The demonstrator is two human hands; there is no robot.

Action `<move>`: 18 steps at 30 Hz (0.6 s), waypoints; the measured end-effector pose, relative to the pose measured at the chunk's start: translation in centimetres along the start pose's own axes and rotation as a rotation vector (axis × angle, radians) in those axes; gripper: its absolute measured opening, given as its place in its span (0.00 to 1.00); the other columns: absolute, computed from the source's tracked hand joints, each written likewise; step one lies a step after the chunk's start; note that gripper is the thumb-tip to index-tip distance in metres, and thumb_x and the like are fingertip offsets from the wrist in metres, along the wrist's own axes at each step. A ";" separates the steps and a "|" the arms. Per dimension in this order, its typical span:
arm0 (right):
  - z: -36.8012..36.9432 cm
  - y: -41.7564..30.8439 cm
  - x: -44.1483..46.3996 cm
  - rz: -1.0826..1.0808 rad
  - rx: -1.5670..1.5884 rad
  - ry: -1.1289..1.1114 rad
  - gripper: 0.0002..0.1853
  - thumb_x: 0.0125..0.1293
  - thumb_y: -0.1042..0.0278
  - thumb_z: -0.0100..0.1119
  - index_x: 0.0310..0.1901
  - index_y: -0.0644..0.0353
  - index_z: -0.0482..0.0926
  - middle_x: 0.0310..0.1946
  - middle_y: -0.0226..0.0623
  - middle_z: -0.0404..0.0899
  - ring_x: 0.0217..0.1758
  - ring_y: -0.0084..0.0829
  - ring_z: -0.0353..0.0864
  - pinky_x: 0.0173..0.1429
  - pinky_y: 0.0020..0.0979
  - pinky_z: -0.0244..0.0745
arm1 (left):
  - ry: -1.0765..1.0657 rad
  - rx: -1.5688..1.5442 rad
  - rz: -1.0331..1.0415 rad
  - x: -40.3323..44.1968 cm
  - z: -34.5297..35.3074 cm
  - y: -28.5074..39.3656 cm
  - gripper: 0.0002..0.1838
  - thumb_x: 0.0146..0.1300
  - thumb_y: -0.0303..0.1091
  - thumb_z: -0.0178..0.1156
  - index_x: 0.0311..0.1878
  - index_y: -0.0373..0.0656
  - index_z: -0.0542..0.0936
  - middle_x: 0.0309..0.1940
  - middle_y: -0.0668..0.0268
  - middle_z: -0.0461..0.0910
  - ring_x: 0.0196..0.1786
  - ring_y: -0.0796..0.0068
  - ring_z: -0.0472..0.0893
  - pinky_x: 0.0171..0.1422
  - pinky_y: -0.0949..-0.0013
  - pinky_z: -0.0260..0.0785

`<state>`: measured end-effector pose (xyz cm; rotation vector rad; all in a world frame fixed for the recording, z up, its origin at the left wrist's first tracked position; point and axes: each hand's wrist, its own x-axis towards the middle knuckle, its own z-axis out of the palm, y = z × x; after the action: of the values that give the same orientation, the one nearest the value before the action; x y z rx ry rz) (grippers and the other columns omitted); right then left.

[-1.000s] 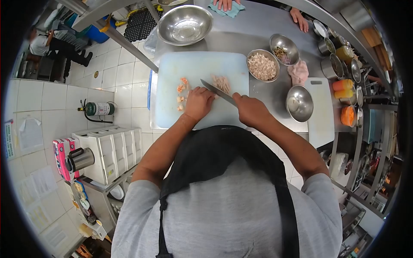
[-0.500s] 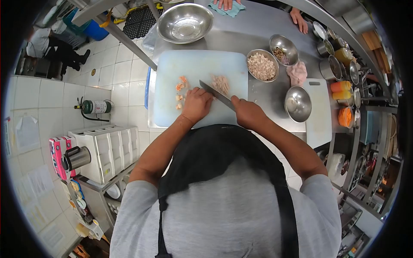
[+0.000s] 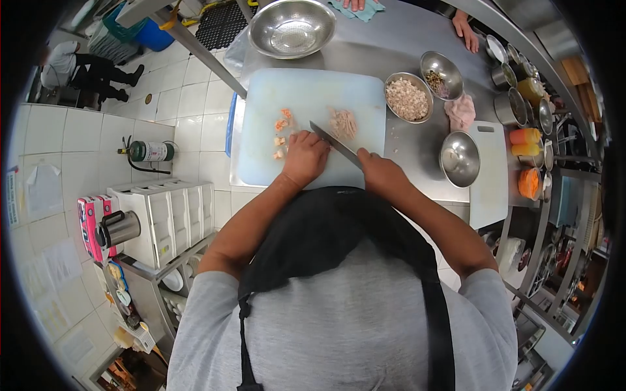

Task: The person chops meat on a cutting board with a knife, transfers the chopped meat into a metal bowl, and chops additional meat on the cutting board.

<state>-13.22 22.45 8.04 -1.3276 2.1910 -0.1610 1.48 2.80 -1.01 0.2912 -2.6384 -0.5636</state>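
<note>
Knife over board on steel table (tiled floor).

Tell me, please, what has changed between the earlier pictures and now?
The knife, left hand and right hand moved slightly toward the black apron, relative to the pale sliced pile. Nothing was visibly grasped or released: the right hand keeps the knife, the left stays by it. The pile, orange pieces and cutting board stayed; the whole view shifted.

white tiled wall | fire extinguisher | pale tiled floor | black mat
</note>
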 end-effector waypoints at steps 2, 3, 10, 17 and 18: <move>-0.4 0.3 0.6 -0.013 -0.031 -0.012 0.15 0.70 0.77 0.56 0.57 0.64 0.72 0.43 0.60 0.85 0.46 0.62 0.90 0.50 0.59 0.84 | 0.007 0.014 0.010 0.4 0.4 0.3 0.03 0.64 0.32 0.72 0.40 0.49 0.89 0.39 0.68 0.82 0.52 0.60 0.81 0.59 0.51 0.66; -0.9 0.0 0.7 -0.022 -0.043 -0.020 0.15 0.69 0.78 0.57 0.57 0.64 0.72 0.43 0.59 0.85 0.45 0.62 0.90 0.50 0.59 0.84 | 0.009 0.017 0.010 0.3 0.3 0.4 0.03 0.64 0.32 0.71 0.40 0.49 0.89 0.39 0.68 0.82 0.52 0.60 0.81 0.59 0.51 0.66; 0.3 0.4 0.6 0.060 0.082 -0.065 0.16 0.76 0.70 0.61 0.59 0.63 0.68 0.46 0.60 0.86 0.50 0.65 0.88 0.55 0.61 0.80 | 0.033 0.062 0.022 0.3 -0.1 0.8 0.03 0.63 0.33 0.69 0.39 0.49 0.88 0.39 0.67 0.81 0.53 0.56 0.81 0.61 0.48 0.63; -4.0 -0.3 0.3 0.108 0.162 -0.050 0.17 0.79 0.68 0.59 0.61 0.65 0.69 0.47 0.62 0.87 0.53 0.65 0.87 0.59 0.62 0.78 | 0.101 -0.038 -0.227 2.0 -4.7 -4.9 0.04 0.63 0.33 0.68 0.39 0.45 0.87 0.37 0.59 0.86 0.48 0.48 0.82 0.54 0.45 0.73; -4.1 -0.5 -0.1 0.119 0.172 -0.041 0.17 0.78 0.68 0.58 0.62 0.66 0.69 0.47 0.62 0.88 0.54 0.64 0.88 0.59 0.61 0.79 | 0.113 -0.034 -0.270 2.4 -5.7 -5.9 0.05 0.63 0.34 0.68 0.39 0.44 0.88 0.36 0.57 0.87 0.45 0.46 0.83 0.51 0.45 0.75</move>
<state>-14.93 21.59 11.65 -1.0938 2.1616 -0.2679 2.51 -5.07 2.02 0.6559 -2.4938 -0.6568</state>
